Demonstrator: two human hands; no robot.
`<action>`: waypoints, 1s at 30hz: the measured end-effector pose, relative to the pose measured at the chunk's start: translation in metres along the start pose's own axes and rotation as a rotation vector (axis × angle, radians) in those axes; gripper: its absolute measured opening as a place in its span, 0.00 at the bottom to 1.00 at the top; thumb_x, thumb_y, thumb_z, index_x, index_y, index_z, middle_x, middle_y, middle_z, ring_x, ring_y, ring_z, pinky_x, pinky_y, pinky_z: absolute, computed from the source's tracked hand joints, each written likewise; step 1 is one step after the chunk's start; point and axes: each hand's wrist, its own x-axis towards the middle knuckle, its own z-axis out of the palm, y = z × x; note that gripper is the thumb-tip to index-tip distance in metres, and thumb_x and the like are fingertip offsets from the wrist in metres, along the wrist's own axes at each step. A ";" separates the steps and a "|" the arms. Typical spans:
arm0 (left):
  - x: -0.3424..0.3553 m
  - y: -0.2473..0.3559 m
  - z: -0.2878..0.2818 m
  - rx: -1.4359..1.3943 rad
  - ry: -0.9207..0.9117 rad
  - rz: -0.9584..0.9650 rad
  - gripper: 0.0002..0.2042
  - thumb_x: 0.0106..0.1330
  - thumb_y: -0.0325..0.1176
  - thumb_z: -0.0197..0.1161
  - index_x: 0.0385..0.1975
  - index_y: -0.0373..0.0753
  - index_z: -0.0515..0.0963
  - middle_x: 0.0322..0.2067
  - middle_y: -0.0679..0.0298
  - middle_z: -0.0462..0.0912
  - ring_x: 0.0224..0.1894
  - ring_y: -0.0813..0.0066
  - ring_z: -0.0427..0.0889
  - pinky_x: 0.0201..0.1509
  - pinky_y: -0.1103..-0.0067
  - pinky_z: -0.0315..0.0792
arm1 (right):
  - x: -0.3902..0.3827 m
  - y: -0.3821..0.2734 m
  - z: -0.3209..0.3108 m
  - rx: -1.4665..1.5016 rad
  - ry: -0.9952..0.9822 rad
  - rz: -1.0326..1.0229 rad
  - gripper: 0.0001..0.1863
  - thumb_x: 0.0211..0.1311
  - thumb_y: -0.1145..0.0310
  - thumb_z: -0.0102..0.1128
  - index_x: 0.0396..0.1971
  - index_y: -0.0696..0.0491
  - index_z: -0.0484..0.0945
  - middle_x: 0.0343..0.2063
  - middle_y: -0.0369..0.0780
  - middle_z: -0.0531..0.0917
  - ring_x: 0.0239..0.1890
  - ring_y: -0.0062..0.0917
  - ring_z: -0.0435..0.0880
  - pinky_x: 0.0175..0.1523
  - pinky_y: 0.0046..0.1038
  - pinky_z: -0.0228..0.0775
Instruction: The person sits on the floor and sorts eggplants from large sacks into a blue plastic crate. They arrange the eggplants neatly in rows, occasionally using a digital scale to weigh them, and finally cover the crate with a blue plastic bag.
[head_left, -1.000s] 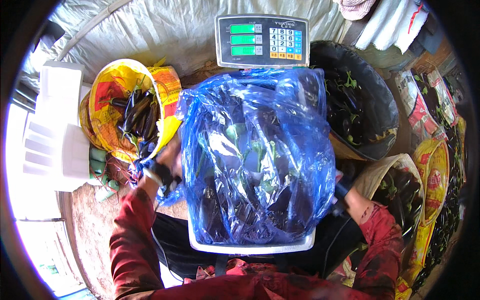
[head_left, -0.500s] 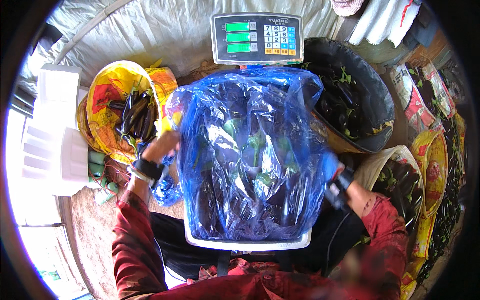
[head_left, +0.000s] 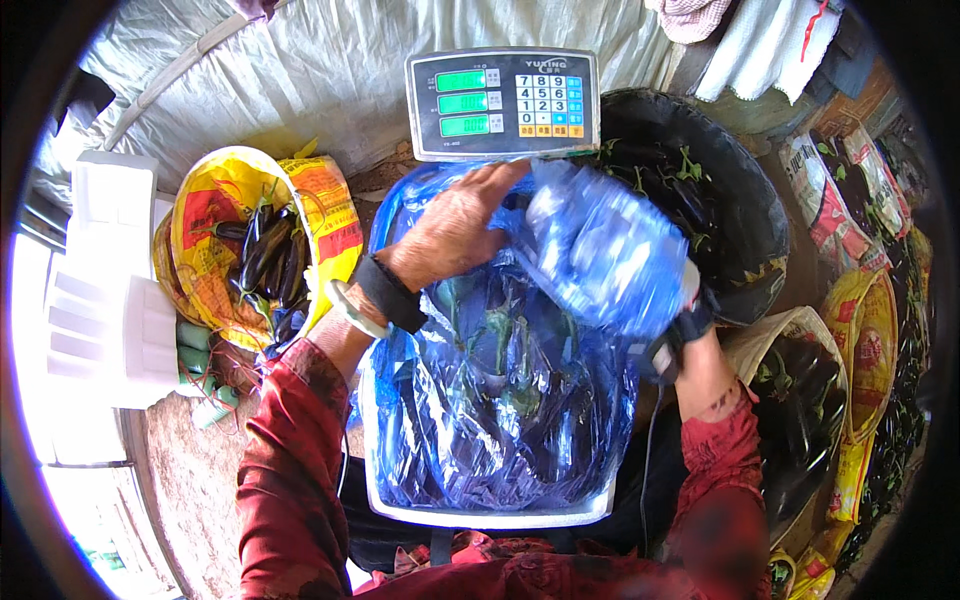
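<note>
A blue plastic bag (head_left: 590,430) full of dark eggplants (head_left: 500,375) lies in a white tray (head_left: 490,518) in front of me. Over its far part, my left hand (head_left: 455,225) reaches with thumb and fingers apart, the fingertips at the plastic near the scale display (head_left: 505,105). At the far right side of the bag is my right hand (head_left: 691,282). A bunched, motion-blurred flap of the blue plastic covers its fingers, so their grip cannot be made out. Both wrists wear dark bands.
A yellow-lined basket (head_left: 230,165) with eggplants stands at the left, beside white foam boxes (head_left: 115,200). To the right are a large black tub (head_left: 755,190) of eggplants and an open sack (head_left: 800,325) of them. More yellow sacks (head_left: 870,330) line the far right.
My left hand has come from the bag's left side onto its far part. My right hand has moved slightly away from me, and the far plastic is now lifted and folded across toward the right.
</note>
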 end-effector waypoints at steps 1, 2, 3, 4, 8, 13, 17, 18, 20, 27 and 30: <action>0.006 0.003 0.006 -0.012 0.012 0.056 0.38 0.54 0.26 0.66 0.68 0.39 0.60 0.62 0.46 0.68 0.66 0.48 0.66 0.69 0.65 0.62 | -0.004 -0.012 0.006 0.038 -0.090 -0.016 0.14 0.58 0.75 0.59 0.44 0.60 0.82 0.40 0.40 0.87 0.41 0.26 0.86 0.48 0.26 0.77; 0.012 0.004 0.013 -0.016 0.052 0.150 0.39 0.55 0.27 0.66 0.70 0.40 0.57 0.65 0.46 0.65 0.69 0.50 0.63 0.71 0.66 0.59 | -0.008 -0.021 0.015 0.138 -0.169 -0.007 0.14 0.58 0.75 0.59 0.44 0.60 0.82 0.40 0.40 0.87 0.41 0.26 0.86 0.48 0.26 0.76; 0.018 0.002 0.019 -0.026 0.050 0.245 0.39 0.56 0.28 0.65 0.71 0.40 0.57 0.65 0.45 0.64 0.70 0.48 0.61 0.73 0.64 0.55 | -0.014 -0.029 0.024 0.071 -0.280 -0.040 0.14 0.59 0.76 0.58 0.45 0.61 0.82 0.40 0.39 0.87 0.42 0.25 0.86 0.49 0.26 0.76; 0.023 0.001 0.028 0.038 0.030 0.284 0.37 0.55 0.27 0.65 0.68 0.42 0.62 0.66 0.47 0.64 0.70 0.50 0.60 0.74 0.64 0.55 | -0.018 -0.036 0.032 0.047 -0.344 -0.123 0.14 0.59 0.76 0.58 0.45 0.61 0.82 0.41 0.39 0.87 0.42 0.25 0.86 0.49 0.25 0.76; 0.027 -0.032 0.028 0.421 -0.306 -0.050 0.11 0.52 0.30 0.60 0.34 0.44 0.85 0.49 0.55 0.81 0.58 0.58 0.75 0.64 0.64 0.65 | -0.044 -0.050 0.033 0.194 -0.517 -0.043 0.22 0.46 0.85 0.51 0.41 0.54 0.85 0.41 0.44 0.86 0.43 0.31 0.86 0.49 0.31 0.76; -0.010 -0.056 -0.027 0.251 -0.070 -0.068 0.10 0.51 0.23 0.58 0.33 0.36 0.81 0.35 0.49 0.84 0.41 0.48 0.82 0.44 0.64 0.76 | -0.069 -0.044 -0.012 0.170 -0.388 -0.570 0.24 0.56 0.71 0.69 0.52 0.66 0.75 0.52 0.55 0.79 0.54 0.37 0.81 0.60 0.36 0.72; -0.053 -0.012 -0.012 -0.067 -0.097 0.186 0.12 0.52 0.20 0.61 0.37 0.30 0.77 0.43 0.48 0.81 0.48 0.49 0.81 0.53 0.66 0.77 | -0.114 -0.018 0.015 0.403 0.536 0.002 0.47 0.56 0.72 0.69 0.72 0.55 0.51 0.63 0.53 0.70 0.60 0.33 0.75 0.62 0.40 0.70; -0.060 0.001 -0.004 -0.053 -0.126 0.259 0.13 0.52 0.21 0.62 0.39 0.29 0.76 0.45 0.48 0.80 0.50 0.49 0.80 0.55 0.67 0.76 | -0.115 -0.006 0.019 -0.079 0.453 0.028 0.49 0.56 0.69 0.68 0.73 0.52 0.46 0.62 0.55 0.70 0.59 0.38 0.77 0.62 0.40 0.70; -0.070 0.021 0.008 -0.158 -0.193 0.201 0.13 0.52 0.20 0.62 0.40 0.29 0.75 0.49 0.48 0.77 0.53 0.47 0.78 0.55 0.66 0.76 | -0.117 0.011 0.029 -0.478 0.346 0.194 0.52 0.57 0.64 0.67 0.75 0.47 0.40 0.61 0.58 0.70 0.57 0.46 0.78 0.61 0.41 0.70; -0.099 0.053 0.034 -0.631 -0.109 -0.212 0.20 0.55 0.17 0.56 0.51 0.30 0.70 0.57 0.43 0.72 0.56 0.48 0.77 0.58 0.65 0.73 | -0.029 -0.003 0.047 0.196 0.358 -0.148 0.25 0.61 0.74 0.60 0.60 0.60 0.71 0.57 0.45 0.77 0.55 0.25 0.79 0.60 0.26 0.71; -0.129 0.048 0.040 -0.912 -0.038 -0.290 0.21 0.64 0.28 0.61 0.57 0.34 0.68 0.50 0.55 0.78 0.51 0.62 0.79 0.57 0.68 0.72 | 0.015 -0.015 0.087 -0.059 0.322 -0.279 0.09 0.56 0.76 0.61 0.38 0.52 0.82 0.37 0.41 0.85 0.40 0.35 0.85 0.44 0.32 0.77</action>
